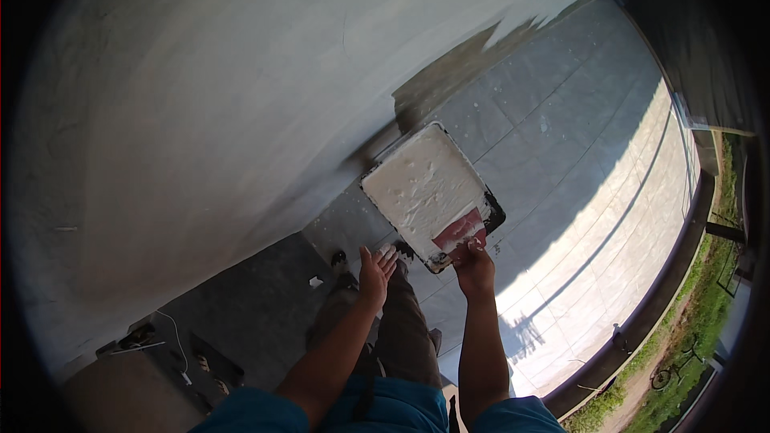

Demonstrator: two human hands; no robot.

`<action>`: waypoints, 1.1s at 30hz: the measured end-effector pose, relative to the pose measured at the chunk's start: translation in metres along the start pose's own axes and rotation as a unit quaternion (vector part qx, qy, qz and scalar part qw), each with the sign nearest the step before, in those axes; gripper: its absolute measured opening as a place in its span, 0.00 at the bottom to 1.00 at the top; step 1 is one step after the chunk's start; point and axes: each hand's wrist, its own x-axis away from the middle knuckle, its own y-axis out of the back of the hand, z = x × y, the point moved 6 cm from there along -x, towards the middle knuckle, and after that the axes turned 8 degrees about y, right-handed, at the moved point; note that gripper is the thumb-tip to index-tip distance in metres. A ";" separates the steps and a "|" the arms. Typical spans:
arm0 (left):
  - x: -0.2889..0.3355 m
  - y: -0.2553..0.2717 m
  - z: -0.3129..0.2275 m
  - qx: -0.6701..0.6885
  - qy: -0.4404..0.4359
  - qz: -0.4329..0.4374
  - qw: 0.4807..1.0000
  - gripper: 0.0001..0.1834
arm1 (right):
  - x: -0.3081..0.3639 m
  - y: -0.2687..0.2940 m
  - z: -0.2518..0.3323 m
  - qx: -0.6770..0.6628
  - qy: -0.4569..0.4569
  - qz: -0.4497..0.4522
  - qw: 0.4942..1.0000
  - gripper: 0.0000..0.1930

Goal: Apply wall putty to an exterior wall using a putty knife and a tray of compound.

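Red scraper [455,233], clamped in the right hand [475,268] at the near end of the black tray [496,213], could drip white paste [417,178] onto the floor [553,156] if overloaded, the left hand [374,274] flat and empty.

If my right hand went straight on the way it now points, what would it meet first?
Probably the white paste in the tray, through the red scraper your right hand holds; whether they already touch is unclear.

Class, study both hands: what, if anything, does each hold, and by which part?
The right hand grips a flat reddish scraper by its near edge; the left hand is open and holds nothing.
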 end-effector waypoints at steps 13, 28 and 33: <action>0.227 -0.066 -0.246 -0.419 -0.420 -0.030 0.805 0.34 | 0.133 -0.200 0.096 -0.057 0.084 0.128 0.987 0.05; 0.843 -0.132 -0.488 -0.371 -0.899 -0.209 0.105 0.20 | 0.487 -0.648 0.238 0.036 0.407 0.522 0.749 0.09; 0.938 -0.135 -0.545 -0.366 -0.818 -0.436 -0.084 0.22 | 0.614 -0.726 0.281 0.081 0.592 0.491 0.634 0.12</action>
